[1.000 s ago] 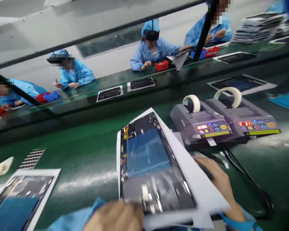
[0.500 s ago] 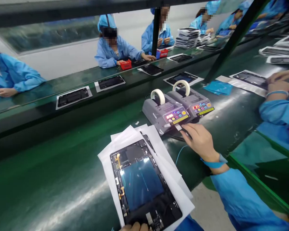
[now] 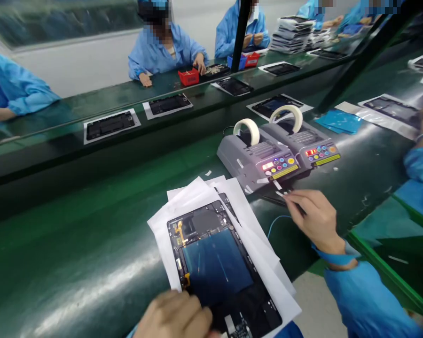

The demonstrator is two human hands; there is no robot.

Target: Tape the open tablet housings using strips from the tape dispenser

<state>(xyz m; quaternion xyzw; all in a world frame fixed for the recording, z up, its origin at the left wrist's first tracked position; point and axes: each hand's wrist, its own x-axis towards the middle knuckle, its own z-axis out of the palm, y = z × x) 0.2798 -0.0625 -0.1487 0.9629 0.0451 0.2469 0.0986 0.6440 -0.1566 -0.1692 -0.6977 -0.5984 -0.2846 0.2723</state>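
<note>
An opened tablet (image 3: 216, 263) with its inner parts and dark blue battery exposed lies on sheets of white paper (image 3: 162, 232). My left hand (image 3: 178, 314) is over its lower left edge, the fingers curled in; whatever they may hold is hidden. My right hand (image 3: 315, 218) pinches a short strip of white tape (image 3: 280, 193) between thumb and fingertips. That strip is just in front of the left tape dispenser (image 3: 257, 157), where another white piece (image 3: 277, 185) sticks out. A second tape dispenser (image 3: 305, 136) stands beside it, and both carry cream tape rolls.
Behind the dispensers, a raised shelf carries several tablets on paper, such as one tablet (image 3: 111, 126). Blue sheets (image 3: 340, 121) lie at right. Co-workers in blue sit across the bench with a red bin (image 3: 189, 77). A dark post (image 3: 359, 61) slants down at right.
My right hand has drawn back slightly from the dispenser with the tape strip. My left hand has come further into view over the tablet. The camera view has shifted.
</note>
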